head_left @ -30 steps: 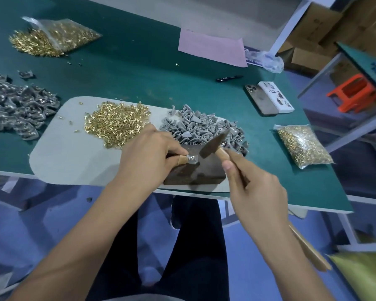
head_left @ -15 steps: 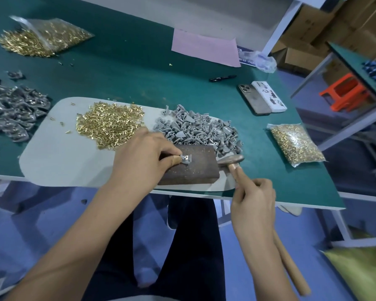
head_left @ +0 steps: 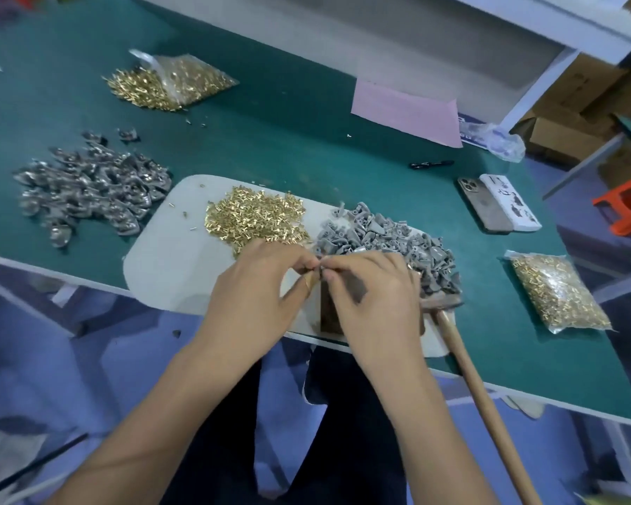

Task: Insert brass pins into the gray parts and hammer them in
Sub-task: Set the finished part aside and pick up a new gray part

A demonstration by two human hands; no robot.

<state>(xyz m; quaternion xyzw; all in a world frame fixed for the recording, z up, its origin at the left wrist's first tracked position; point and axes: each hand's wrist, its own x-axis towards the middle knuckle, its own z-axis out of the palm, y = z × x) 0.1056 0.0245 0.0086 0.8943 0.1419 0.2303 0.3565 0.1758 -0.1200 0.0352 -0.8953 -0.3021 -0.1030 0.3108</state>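
Note:
My left hand and my right hand meet fingertip to fingertip above the dark block, pinching a small gray part between them; most of it is hidden by the fingers. A pile of loose brass pins lies on the white mat just beyond my left hand. Beyond my right hand sits the heap of gray parts. The hammer lies on the table at the right of the block, its wooden handle sticking out past the table edge.
A pile of shiny metal parts lies at the left. Bags of brass pins sit at the back left and at the right. Two phones, a black pen and a pink sheet lie farther back.
My right hand has let go of the hammer, which now lies on the table, and has moved left to join my left hand at the small part.

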